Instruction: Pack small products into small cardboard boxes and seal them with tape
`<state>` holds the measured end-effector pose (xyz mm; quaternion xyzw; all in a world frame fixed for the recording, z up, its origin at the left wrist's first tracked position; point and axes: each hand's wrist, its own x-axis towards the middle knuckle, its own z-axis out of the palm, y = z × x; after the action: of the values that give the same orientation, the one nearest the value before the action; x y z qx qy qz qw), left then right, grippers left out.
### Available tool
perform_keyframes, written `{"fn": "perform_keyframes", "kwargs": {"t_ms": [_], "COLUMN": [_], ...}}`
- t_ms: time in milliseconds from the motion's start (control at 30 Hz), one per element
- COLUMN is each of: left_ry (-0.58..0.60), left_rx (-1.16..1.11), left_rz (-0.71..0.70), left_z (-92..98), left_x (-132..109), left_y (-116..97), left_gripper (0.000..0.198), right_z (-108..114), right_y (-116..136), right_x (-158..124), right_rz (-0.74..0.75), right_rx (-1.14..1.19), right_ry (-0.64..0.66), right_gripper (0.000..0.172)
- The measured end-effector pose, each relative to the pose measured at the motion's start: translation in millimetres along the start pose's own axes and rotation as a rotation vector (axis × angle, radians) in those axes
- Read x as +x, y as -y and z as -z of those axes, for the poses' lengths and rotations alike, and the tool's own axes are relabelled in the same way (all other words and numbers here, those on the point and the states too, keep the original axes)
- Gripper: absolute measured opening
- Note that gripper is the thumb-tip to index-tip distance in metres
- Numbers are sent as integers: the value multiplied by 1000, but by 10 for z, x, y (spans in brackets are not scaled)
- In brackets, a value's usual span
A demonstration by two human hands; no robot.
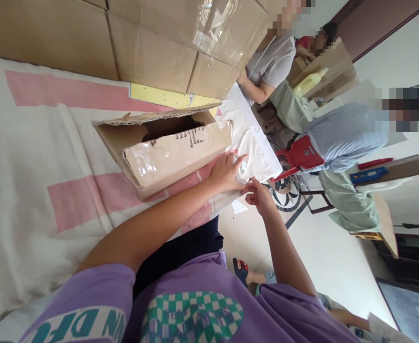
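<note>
The left hand (226, 172) was found palm down at the table edge, its fingers spread and no grip visible. The right hand (261, 196) had its fingers curled inward, the tips meeting at the left thumb; whether they pinched anything could not be told. A small pale piece (243, 167) with a greenish mark showed in the gap beside the left fingers, just beyond the right fingertips. An open carton (180, 150) stood on the patterned cloth (76, 205), just beside the left fingers, its open side facing up.

Handling, as judged: the small piece appeared light and thin, likely flexible, and best taken by an edge between fingertip and thumb. The carton appeared light, its corrugated walls fairly stiff but weak along the ragged rim; a hold on the lower wall nearest the left fingers was judged sounder, the shiny tape being probably slippery.

Obscured matters: the piece's outline was partly covered by the left hand, and its material and print were unreadable. The contact between the hands was too small to resolve. The carton's interior lay in shadow. The taped cartons (152, 62), beyond the open one from the left fingers, were cut off by the frame.
</note>
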<state>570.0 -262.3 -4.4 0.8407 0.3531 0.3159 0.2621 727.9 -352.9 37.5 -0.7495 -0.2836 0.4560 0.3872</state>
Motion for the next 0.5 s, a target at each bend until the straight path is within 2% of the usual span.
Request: {"fn": "perform_keyframes", "kwargs": {"t_ms": [233, 400, 500], "left_ry": [-5, -5, -9], "left_rx": [-8, -17, -18], "left_rz": [-18, -18, -25], "left_z": [-14, -19, -20], "left_x": [1, 0, 0], "left_y": [27, 39, 44], "left_gripper": [103, 105, 105], "right_z": [60, 91, 103], "right_y": [-139, -207, -202], "right_x": [32, 23, 29], "right_rz": [31, 103, 80], "right_rx": [134, 198, 237], "right_ry": [111, 124, 164], "right_gripper": [51, 49, 47]}}
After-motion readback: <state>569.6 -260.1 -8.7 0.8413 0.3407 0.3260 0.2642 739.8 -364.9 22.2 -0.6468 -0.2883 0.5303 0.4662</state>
